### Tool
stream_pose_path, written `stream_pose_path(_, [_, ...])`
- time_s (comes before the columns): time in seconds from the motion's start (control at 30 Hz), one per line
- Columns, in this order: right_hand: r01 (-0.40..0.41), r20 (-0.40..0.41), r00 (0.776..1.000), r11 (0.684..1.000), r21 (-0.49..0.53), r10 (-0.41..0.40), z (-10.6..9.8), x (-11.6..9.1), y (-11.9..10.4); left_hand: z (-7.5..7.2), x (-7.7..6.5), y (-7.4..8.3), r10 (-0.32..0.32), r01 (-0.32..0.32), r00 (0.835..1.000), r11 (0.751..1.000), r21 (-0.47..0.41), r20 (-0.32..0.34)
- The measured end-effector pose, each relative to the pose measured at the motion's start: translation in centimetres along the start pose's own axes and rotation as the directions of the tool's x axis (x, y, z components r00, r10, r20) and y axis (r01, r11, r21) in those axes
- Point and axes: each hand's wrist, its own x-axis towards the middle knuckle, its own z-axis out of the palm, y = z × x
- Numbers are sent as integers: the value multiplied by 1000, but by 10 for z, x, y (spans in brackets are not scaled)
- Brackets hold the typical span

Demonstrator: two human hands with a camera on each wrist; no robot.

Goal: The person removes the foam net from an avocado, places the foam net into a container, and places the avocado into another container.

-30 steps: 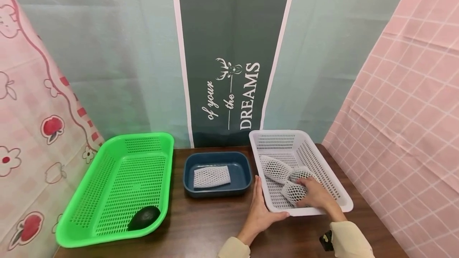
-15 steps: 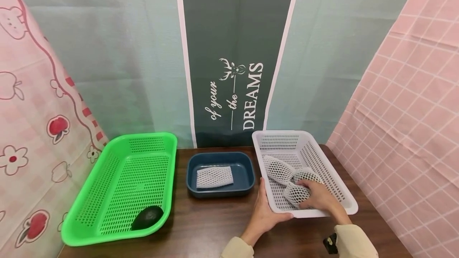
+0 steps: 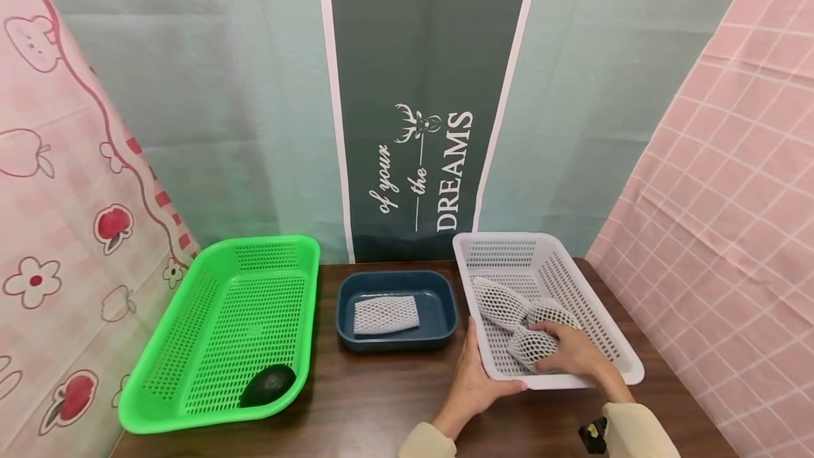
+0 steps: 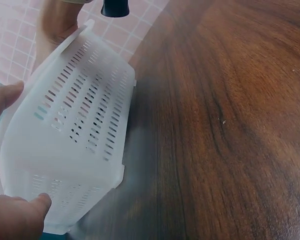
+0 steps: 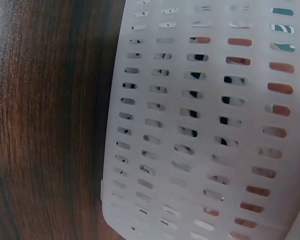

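A white slotted basket [image 3: 562, 382] stands at the right of the table. My left hand [image 3: 473, 382] steadies its front left corner, fingers stretched along the side wall and thumb along the front. Inside, my right hand [image 3: 575, 353] grips a dark avocado in a white foam net [image 3: 530, 346] near the front. Just behind it lie another foam-netted avocado [image 3: 552, 312] and a longer netted piece [image 3: 500, 302]. In the right wrist view the basket wall [image 5: 160, 140] hides most of the hand; dark patches and netting show through the slots.
Left of the white basket sits a dark blue tray [image 3: 397, 345] holding a flat foam net sleeve [image 3: 386, 314]. A green basket [image 3: 251, 316] at the far left has a bare black avocado [image 3: 268, 385] in its front right corner. Curtains hang behind and on both sides.
The whole head view has slid a little to the right. Both hands keep their places at the white basket, and its contents lie as before.
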Motion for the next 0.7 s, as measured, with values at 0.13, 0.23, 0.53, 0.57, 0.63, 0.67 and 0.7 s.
stream_pose_path(0.13, [3, -2, 1000, 1000, 30, -3, -1, -1, 1, 0, 0, 1, 2, -2, 1000, 1000, 14, -7])
stream_pose_path(0.23, [9, -6, 1000, 999, 40, -9, -2, -1, 0, -1, 0, 1, 6, -6, 1000, 1000, 21, -5])
stream_pose_path(0.53, [34, -38, 999, 999, 19, -33, -4, -1, 0, -2, 0, 0, 9, -9, 1000, 999, 39, -6])
stream_pose_path(0.57, [33, -39, 999, 999, 17, -32, -4, -2, 0, -2, 0, 0, 10, -10, 1000, 999, 41, -6])
stream_pose_path(0.63, [28, -36, 999, 1000, 14, -28, -3, -2, 1, -2, 0, 1, 10, -10, 1000, 999, 46, -8])
stream_pose_path(0.67, [25, -35, 999, 1000, 12, -25, -3, -2, 1, -2, 0, 1, 10, -9, 1000, 999, 48, -8])
stream_pose_path(0.7, [22, -34, 999, 1000, 11, -22, -3, -2, 1, -2, 0, 1, 10, -10, 1000, 999, 51, -8])
